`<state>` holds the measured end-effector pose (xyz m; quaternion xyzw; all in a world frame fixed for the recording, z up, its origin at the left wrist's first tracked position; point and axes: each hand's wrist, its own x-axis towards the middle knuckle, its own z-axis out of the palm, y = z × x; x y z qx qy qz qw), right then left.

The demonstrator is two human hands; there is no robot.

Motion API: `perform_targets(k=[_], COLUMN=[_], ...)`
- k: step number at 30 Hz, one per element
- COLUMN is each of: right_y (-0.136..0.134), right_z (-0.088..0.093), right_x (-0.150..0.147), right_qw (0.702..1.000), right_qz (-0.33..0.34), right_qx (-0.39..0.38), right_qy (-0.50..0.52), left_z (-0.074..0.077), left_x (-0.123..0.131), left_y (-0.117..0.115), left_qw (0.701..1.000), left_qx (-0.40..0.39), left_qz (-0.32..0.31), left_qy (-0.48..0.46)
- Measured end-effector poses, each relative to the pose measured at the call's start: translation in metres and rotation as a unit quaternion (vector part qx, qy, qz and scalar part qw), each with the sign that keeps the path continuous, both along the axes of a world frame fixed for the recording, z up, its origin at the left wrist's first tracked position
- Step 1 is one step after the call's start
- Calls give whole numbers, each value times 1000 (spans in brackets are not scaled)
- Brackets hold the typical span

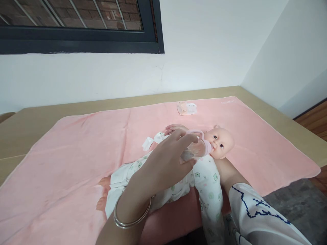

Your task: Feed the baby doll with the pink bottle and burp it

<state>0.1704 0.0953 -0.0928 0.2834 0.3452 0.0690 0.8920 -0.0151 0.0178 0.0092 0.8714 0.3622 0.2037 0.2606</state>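
Observation:
A bald baby doll [207, 173] in a white outfit with green prints lies on its back, head to the right. My left hand [170, 153], with a silver bangle on the wrist, is closed around a clear baby bottle [195, 151] with a pink collar and handle. The bottle is tilted, its pink top against the doll's mouth. My right arm passes beneath the doll's neck and shoulders. Beyond the doll's far side, fingers of my right hand [176, 128] curve against its arm; the palm is hidden. A white cloth piece [147, 143] lies by the doll's far arm.
A pink mat [76, 149] covers most of the wooden table [46, 114]. Near its back edge sits a small clear packet [187, 108]. A white wall [201, 44] with a dark-framed window [84, 42] stands behind. Grey floor [293, 204] shows at the lower right.

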Motion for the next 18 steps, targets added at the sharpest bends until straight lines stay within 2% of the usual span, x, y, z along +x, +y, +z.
perform_targets(k=[5, 9, 13, 18], right_y=[-14, -14, -13, -10], right_z=[28, 40, 39, 22], right_x=[-7, -10, -11, -5], right_qw=[996, 994, 992, 989], right_qz=[20, -3, -25, -12], right_qx=[41, 58, 66, 111], right_qy=[80, 96, 101, 93], left_z=[0, 0, 0, 0], left_x=[1, 1, 1, 1], left_y=[1, 1, 0, 0], left_qw=[1000, 1000, 1000, 1000], left_qx=[-3, -3, -1, 7], left_qz=[0, 1, 3, 3], left_qy=[-2, -2, 1, 3])
